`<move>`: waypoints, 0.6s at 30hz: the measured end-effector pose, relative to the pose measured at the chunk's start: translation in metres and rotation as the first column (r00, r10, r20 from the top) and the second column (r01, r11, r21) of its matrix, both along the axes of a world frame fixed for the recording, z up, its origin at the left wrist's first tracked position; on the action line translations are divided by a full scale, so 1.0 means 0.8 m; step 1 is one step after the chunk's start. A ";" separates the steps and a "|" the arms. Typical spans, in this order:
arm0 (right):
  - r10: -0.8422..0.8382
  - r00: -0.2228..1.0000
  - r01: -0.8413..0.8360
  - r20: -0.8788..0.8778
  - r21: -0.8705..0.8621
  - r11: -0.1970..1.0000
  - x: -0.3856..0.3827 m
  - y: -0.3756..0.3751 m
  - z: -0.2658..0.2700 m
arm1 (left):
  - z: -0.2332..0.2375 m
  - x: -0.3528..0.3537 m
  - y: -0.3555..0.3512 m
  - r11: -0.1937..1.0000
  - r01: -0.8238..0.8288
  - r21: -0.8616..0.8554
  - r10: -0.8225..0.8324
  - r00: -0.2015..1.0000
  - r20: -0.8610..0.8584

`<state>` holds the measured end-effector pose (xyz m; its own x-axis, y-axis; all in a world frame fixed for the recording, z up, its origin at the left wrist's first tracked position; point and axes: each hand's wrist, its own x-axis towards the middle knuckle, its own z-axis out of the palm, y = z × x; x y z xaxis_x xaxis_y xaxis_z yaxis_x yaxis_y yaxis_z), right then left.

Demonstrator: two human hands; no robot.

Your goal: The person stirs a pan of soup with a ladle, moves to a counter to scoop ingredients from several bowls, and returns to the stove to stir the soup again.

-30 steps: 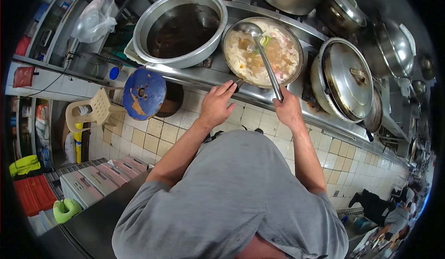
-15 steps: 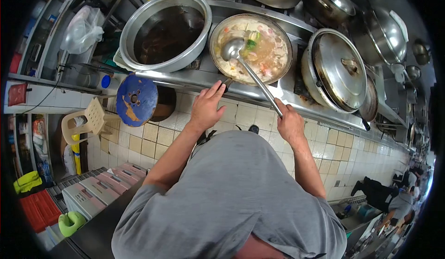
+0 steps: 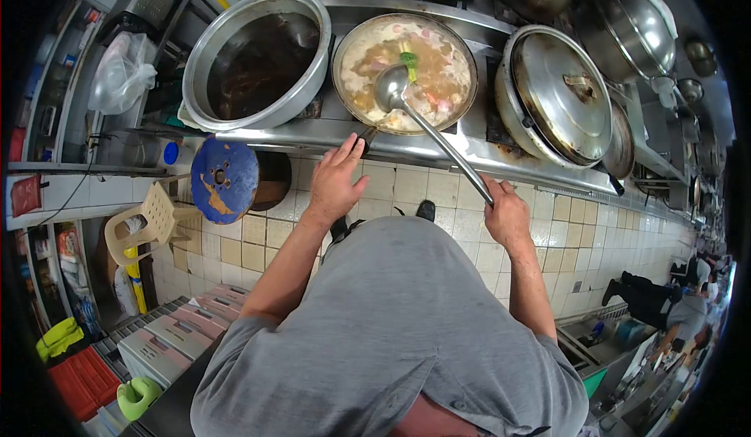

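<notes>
While our right hand (image 3: 508, 216) is clamped around the end of the ladle (image 3: 438, 140), its bowl sits in the pale, chunky soup near the middle of the pan (image 3: 335, 77), just beside a green piece (image 3: 409, 63). We hold our left hand (image 3: 335, 183) with thumb and fingers apart, fingertips at the pan's dark handle (image 3: 368, 139); whether they press on it, we cannot tell. A wide pot (image 3: 305, 102) of dark liquid stands to the pan's left.
</notes>
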<state>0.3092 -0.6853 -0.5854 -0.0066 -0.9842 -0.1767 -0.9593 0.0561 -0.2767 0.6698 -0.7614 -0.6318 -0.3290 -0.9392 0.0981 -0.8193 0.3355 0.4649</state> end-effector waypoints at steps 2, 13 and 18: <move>-0.020 1.000 0.019 0.015 0.013 1.000 -0.005 0.005 0.000 | 0.000 -0.001 0.000 1.000 -0.004 -0.008 0.004 1.000 0.006; -0.106 0.976 0.123 0.193 -0.078 0.989 -0.028 0.023 0.014 | 0.008 -0.007 0.006 0.999 -0.014 0.044 0.011 0.998 0.061; -0.135 0.937 0.185 0.322 -0.128 0.974 -0.032 0.021 0.007 | 0.010 -0.007 0.008 0.997 -0.019 0.077 0.013 0.997 0.073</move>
<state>0.2837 -0.6684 -0.5796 -0.1354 -0.9899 -0.0418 -0.8065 0.1347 -0.5757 0.6640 -0.7552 -0.6240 -0.3176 -0.9482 0.0014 -0.8567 0.2876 0.4282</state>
